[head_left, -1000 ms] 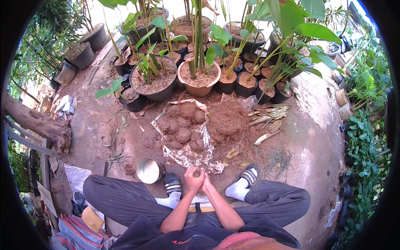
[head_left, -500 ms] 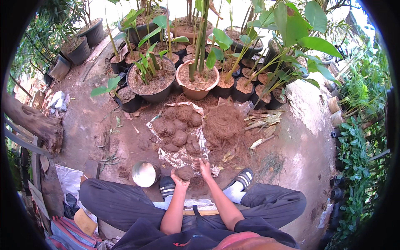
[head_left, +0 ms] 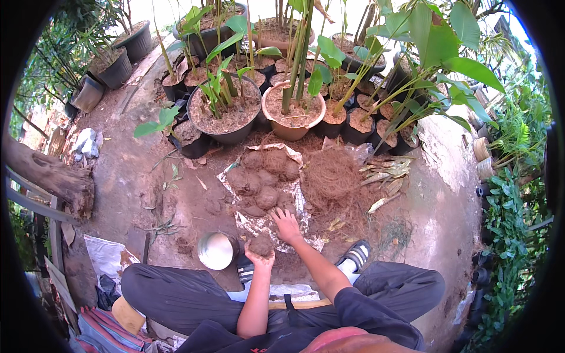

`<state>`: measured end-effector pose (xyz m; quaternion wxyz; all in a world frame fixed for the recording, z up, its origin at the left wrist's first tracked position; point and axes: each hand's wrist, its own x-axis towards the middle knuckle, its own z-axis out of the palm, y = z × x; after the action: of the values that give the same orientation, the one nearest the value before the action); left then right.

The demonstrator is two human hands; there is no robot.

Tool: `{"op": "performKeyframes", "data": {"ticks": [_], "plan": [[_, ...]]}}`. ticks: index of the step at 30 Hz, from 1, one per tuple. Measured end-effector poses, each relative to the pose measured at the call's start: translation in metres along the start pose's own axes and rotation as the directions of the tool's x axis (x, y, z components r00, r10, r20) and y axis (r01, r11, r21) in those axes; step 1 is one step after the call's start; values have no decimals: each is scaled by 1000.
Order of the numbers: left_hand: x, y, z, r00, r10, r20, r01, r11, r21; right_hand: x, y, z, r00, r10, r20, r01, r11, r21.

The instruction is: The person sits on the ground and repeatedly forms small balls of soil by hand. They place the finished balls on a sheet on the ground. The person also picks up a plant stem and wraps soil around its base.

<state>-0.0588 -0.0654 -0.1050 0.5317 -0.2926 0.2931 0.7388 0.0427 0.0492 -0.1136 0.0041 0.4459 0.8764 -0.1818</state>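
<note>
A brown ball of soil [head_left: 261, 244] rests in my left hand [head_left: 259, 257], whose fingers curl around it from below, close to my left foot. My right hand [head_left: 286, 227] is stretched forward with its fingers apart, over the near part of a crumpled pale plastic sheet [head_left: 250, 223]. Several similar soil balls [head_left: 266, 197] are heaped on that sheet, just beyond my right fingertips. Whether those fingertips touch the nearest ball I cannot tell. To the right of the heap lies a loose pile of brown fibre [head_left: 332, 173].
A round container with a pale inside [head_left: 215, 251] stands left of my left hand. Potted plants [head_left: 292, 112] crowd the far side. Dry leaves [head_left: 385, 176] lie right of the fibre. A log [head_left: 53, 176] juts in from the left, and my sandalled foot [head_left: 355, 256] is at the right.
My right hand has moved forward, away from the ball in my left hand, and its fingers have spread over the sheet. My left hand still holds its ball. The whole view has shifted slightly.
</note>
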Motion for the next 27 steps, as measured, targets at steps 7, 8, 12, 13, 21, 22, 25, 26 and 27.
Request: {"op": "performKeyframes", "data": {"ticks": [7,8,12,13,21,22,25,26,27], "plan": [[8,-5,-5,999,-23,-22,22,999,-33,10,23,6,990,111,-90,-118,990,-72],[9,-4,-6,999,-29,-19,28,999,-24,12,26,2,991,93,-94,-98,994,-50],[15,-5,-14,998,-54,-10,54,998,-14,13,39,-12,993,46,-108,-43,999,34],[17,-5,-17,998,-61,-8,60,998,-15,12,41,-15,992,53,-112,-46,997,59],[6,-9,-5,996,-93,6,93,996,0,10,45,-18,996,-25,-86,36,991,128],[9,-8,-9,996,-88,18,88,996,5,9,41,-20,993,-32,-115,46,992,116],[14,-7,-13,996,-80,31,80,997,8,7,33,-27,983,-49,-178,63,996,71],[14,-6,-15,996,-85,38,85,996,6,7,30,-30,981,-51,-185,62,997,53],[12,-6,-13,993,-108,48,108,994,2,5,32,-33,980,-48,-191,55,998,33]]}}
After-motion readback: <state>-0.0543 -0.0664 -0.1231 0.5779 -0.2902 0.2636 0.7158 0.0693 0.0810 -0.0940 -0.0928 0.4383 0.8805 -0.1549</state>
